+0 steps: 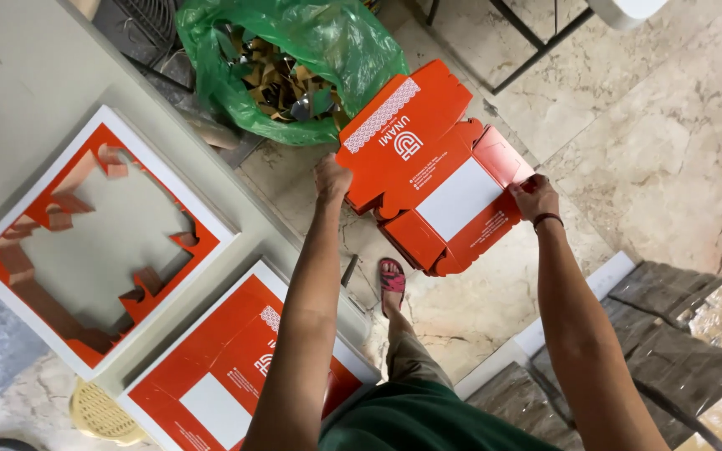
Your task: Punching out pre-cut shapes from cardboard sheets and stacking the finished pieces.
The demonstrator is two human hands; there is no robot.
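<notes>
We are standing over an uncut orange printed sheet (227, 376) and a punched-out orange frame (98, 242) on the table (18, 75). Our left hand (332, 177) and right hand (535, 197) are each gripping an edge of the flat orange box blank (428, 167), held up beside the green scrap bag (294, 58).

both hands (333, 178) (533, 197) holding flat orange box blank (428, 167), green waste bag (294, 58) beyond

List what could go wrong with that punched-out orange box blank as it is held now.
The left hand and right hand pinch only opposite edges of the orange box blank, so it may sag, crease or tear at a flap. It hangs over the floor beside the green scrap bag and could drop.
</notes>
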